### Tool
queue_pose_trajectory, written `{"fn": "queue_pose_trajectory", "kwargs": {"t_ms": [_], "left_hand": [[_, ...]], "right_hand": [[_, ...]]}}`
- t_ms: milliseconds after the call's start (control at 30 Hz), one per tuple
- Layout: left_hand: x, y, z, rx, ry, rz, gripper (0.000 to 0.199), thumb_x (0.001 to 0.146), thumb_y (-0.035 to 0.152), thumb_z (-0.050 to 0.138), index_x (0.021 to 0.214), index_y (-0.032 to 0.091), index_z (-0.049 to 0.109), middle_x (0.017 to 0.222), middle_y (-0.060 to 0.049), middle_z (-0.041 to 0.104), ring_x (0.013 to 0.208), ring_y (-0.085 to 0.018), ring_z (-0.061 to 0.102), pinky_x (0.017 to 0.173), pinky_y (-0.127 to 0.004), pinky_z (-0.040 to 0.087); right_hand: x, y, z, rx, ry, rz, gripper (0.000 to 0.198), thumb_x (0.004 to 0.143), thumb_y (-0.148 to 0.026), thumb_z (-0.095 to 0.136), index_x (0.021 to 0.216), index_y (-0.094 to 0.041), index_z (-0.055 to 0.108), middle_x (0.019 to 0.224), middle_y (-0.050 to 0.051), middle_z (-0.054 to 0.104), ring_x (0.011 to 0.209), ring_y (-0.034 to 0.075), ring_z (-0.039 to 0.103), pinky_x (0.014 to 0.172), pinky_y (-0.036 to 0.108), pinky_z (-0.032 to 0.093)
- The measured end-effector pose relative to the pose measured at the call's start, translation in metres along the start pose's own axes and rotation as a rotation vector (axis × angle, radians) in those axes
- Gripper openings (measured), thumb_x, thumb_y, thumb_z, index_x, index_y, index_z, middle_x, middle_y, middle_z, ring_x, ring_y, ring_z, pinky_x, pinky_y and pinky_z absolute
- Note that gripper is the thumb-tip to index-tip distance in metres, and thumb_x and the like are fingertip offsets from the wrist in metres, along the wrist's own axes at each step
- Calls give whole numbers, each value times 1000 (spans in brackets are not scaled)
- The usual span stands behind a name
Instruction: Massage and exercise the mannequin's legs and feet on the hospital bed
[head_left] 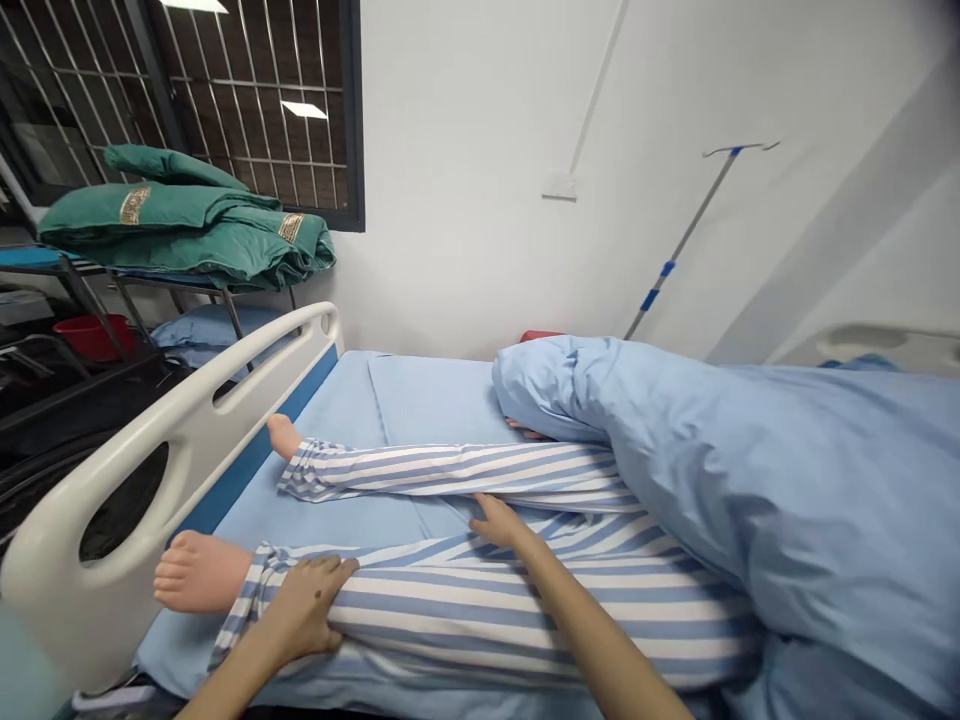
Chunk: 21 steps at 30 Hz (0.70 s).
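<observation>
On the bed lies a figure that looks like a care manikin, with smooth feet and blue-and-white striped trousers (450,600). My left hand (307,605) is closed over its near lower leg, just above the cuff and the near foot (202,572). My right hand (499,522) reaches across to the inner side of the far leg (435,467), around the knee. Its thumb and forefinger are apart and touch the trouser cloth; the other fingers are partly hidden. A light blue quilt (697,450) covers the upper body. Below its edge, some fingers of the manikin's hand (525,430) show.
A cream footboard (161,450) rises at the bed's left end. Beyond it, folded green quilts (187,220) rest on a metal-legged stand, near a red basin (94,337). An IV pole (682,240) leans across the view by the white wall. Light blue sheet (427,385) lies beyond the legs.
</observation>
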<state>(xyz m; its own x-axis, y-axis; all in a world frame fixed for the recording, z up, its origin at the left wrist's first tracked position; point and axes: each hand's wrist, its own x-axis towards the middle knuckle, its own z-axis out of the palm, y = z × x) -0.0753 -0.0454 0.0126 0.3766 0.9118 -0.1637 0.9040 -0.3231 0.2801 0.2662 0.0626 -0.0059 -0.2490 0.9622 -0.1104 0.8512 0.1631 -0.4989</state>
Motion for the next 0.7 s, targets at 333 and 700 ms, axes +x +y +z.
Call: {"fn": "queue_pose_trajectory", "kwargs": {"t_ms": [333,700], "left_hand": [[-1,4,-1,188,15,-57,73,47,30,63,118,21,48,109,-7,59,98,-28,54,83,-37,40],[-12,6,3,167,88,-32,86,46,28,63,128,20,41,122,-11,50,110,-29,44,95,-40,30]], "right_hand": [[-142,-50,12,53,567,-116,30,76,-14,42,102,-18,55,101,9,58,100,21,51,90,35,39],[-202,-78,104,208,436,49,21,66,-9,43,78,-19,57,80,4,59,79,18,56,73,27,42]]}}
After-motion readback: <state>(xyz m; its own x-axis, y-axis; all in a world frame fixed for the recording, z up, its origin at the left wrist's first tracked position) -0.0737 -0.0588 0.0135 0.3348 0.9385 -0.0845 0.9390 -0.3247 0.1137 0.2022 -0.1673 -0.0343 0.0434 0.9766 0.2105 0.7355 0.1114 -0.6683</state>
